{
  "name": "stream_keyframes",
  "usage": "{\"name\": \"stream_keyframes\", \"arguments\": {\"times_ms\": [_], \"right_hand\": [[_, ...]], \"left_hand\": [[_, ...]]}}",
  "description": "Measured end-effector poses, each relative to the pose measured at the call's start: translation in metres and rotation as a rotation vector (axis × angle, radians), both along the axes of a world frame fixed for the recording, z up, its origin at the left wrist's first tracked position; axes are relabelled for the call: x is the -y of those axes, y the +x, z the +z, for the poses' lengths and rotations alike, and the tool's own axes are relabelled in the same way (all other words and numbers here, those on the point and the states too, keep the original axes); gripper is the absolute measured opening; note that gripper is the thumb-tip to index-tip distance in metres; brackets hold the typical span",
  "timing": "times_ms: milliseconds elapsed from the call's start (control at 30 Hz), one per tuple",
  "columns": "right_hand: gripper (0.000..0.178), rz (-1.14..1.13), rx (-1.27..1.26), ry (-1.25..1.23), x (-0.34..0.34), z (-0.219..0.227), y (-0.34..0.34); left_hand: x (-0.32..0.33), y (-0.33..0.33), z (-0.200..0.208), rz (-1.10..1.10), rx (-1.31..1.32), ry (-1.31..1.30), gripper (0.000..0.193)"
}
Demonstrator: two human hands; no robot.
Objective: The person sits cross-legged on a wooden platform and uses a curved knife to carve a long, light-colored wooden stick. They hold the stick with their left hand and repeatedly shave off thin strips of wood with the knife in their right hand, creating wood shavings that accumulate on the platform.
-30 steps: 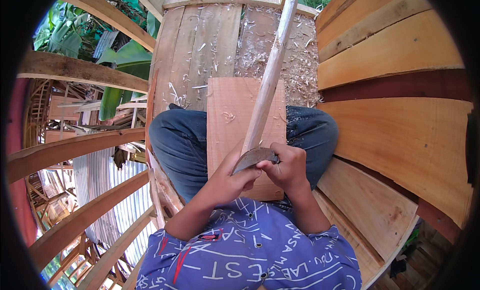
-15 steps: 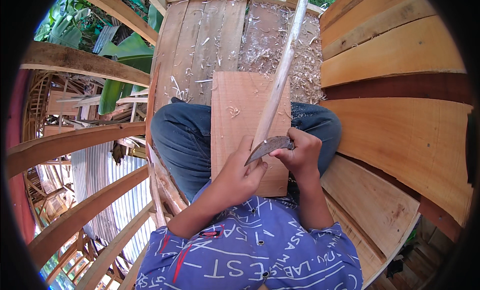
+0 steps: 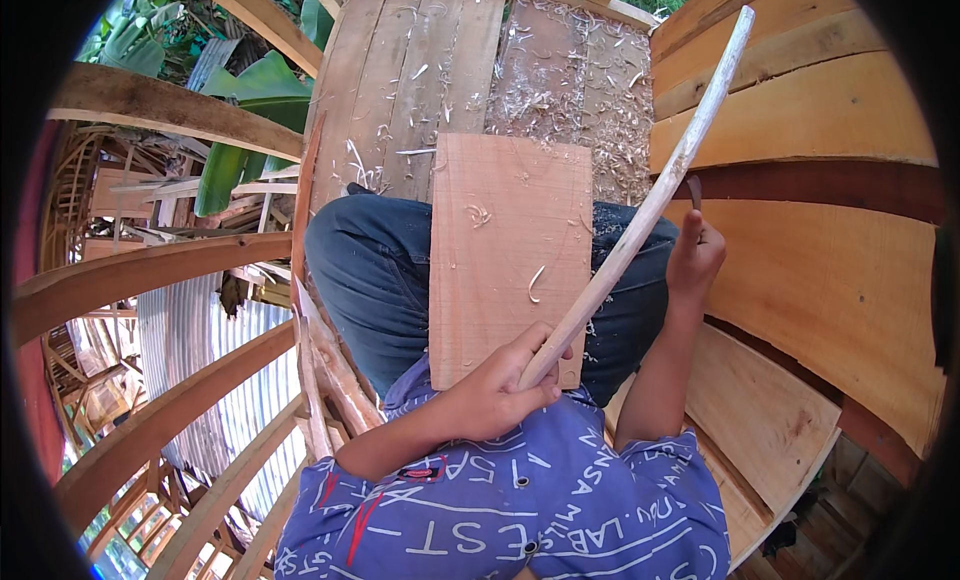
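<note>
A long, pale, peeled wooden stick slants up and to the right across my lap. My left hand is wrapped round its lower end. Out to the right, my right hand is closed round the handle of a curved knife; its blade shows only edge-on, beside the stick and apart from it. A flat wooden board lies across my lap under the stick, with a few curled shavings on it.
My crossed legs sit on a plank floor strewn with wood shavings. A wall of boards rises close on the right. On the left runs a slatted wooden railing, with corrugated metal sheets beyond. Split wood pieces lean by my left leg.
The knife has come off the stick, and my right hand has moved up and to the right with it. The stick has tilted rightward in my left hand. A fresh shaving lies on the board.
</note>
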State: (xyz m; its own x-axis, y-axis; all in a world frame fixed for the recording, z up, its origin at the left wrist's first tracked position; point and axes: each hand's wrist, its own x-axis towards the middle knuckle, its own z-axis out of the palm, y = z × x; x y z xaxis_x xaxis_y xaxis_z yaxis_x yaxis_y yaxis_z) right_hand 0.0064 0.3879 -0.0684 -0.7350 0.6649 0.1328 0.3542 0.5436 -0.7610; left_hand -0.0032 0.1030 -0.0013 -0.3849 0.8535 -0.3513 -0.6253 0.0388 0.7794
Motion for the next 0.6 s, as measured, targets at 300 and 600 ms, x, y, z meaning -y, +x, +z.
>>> {"name": "stream_keyframes", "arguments": {"times_ms": [300, 600], "right_hand": [[0.074, 0.467, 0.090, 0.036, 0.101, 0.037, 0.014], [0.080, 0.454, 0.089, 0.208, 0.095, 0.031, 0.000]], "left_hand": [[-0.001, -0.030, -0.002, 0.110, 0.437, 0.118, 0.031], [0.005, -0.025, -0.007, 0.113, 0.339, 0.041, 0.035]]}}
